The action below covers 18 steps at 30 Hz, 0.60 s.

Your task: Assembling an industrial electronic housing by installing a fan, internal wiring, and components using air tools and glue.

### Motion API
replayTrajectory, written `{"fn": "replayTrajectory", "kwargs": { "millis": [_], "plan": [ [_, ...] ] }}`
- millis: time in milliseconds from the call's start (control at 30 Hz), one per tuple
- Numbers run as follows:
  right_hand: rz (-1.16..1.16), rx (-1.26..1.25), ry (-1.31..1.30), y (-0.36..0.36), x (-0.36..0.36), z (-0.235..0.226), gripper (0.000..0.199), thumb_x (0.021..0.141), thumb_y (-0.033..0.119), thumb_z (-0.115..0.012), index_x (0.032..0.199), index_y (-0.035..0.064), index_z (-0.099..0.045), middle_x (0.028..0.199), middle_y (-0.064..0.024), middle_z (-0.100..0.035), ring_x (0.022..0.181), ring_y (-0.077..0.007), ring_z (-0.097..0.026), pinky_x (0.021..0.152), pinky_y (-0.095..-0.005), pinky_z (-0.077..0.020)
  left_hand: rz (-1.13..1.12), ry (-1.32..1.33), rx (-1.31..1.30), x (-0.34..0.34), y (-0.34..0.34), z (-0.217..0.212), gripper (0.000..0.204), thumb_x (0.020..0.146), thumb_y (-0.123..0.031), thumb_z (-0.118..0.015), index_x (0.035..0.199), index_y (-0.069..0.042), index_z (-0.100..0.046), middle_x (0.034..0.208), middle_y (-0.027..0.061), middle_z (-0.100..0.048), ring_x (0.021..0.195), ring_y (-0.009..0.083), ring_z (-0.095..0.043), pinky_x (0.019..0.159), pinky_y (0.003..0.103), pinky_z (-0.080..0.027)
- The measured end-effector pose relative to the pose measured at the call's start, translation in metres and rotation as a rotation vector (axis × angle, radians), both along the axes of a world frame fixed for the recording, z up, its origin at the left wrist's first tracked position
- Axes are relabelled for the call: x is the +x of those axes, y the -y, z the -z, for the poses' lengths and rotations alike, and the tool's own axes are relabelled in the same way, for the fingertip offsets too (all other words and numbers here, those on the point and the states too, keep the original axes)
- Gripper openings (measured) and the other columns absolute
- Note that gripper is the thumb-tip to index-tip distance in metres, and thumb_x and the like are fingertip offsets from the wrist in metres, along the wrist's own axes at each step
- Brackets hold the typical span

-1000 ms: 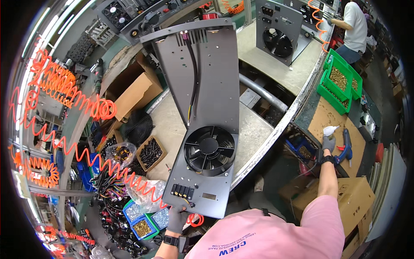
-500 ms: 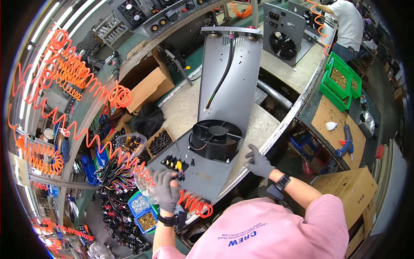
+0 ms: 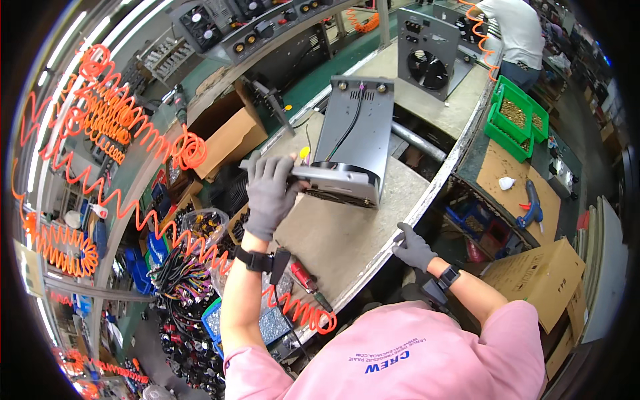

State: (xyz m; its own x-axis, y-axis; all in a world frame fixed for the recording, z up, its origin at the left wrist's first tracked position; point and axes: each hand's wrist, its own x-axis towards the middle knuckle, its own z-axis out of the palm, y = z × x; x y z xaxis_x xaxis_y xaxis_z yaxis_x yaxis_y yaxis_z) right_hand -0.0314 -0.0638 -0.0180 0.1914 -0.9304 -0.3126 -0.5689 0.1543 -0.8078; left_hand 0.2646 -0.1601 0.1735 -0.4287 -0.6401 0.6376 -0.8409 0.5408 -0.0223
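Note:
My left hand (image 3: 269, 193), in a grey glove, grips the near edge of a grey metal chassis panel (image 3: 351, 133) and holds it tilted up off the bench. A black cable runs along the panel's face, and a black fan sits at its lifted near end. My right hand (image 3: 414, 247), also gloved, rests on the metal rim of the workbench (image 3: 347, 240) at the right, fingers curled on the edge. A red-handled screwdriver (image 3: 303, 275) lies on the bench by my left forearm.
An orange coiled air hose (image 3: 200, 233) loops across the left. An open cardboard box (image 3: 230, 133) stands behind the panel. Bins of screws and cables sit below left. A second fan chassis (image 3: 427, 47), green crates (image 3: 517, 113) and another person (image 3: 513, 30) are far right.
The chassis panel has been tipped up from lying flat, with my left hand lifting its near end. My right hand has moved from the panel's side to the bench rim.

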Motion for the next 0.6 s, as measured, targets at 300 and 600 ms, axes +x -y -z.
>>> {"fn": "replayTrajectory", "kwargs": {
  "millis": [300, 600],
  "plan": [
    [0.147, -0.069, 0.134, 0.004, -0.024, -0.031, 0.06, 0.074, 0.021, -0.061, 0.125, 0.0037, -0.034, 0.096, -0.0123, -0.06, 0.08, -0.0226, -0.059, 0.072, -0.0324, -0.0476, -0.057, 0.005, -0.023, -0.032, 0.054, -0.005, 0.053, 0.065, -0.036, -0.069, 0.106, -0.007, -0.053, 0.095, 0.0119, -0.054, 0.092, 0.0314, -0.049, 0.082, 0.042, -0.037],
    [-0.038, -0.546, 0.375, 0.066, 0.034, -0.138, 0.033, 0.077, 0.02, -0.062, 0.105, 0.0062, -0.05, 0.084, -0.0075, -0.057, 0.072, -0.0236, -0.058, 0.065, -0.0319, -0.0469, -0.096, 0.134, 0.01, -0.084, 0.023, -0.005, 0.052, 0.066, -0.047, -0.066, 0.097, -0.008, -0.052, 0.08, 0.0086, -0.054, 0.074, 0.0253, -0.053, 0.064, 0.037, -0.039]
  ]
}}
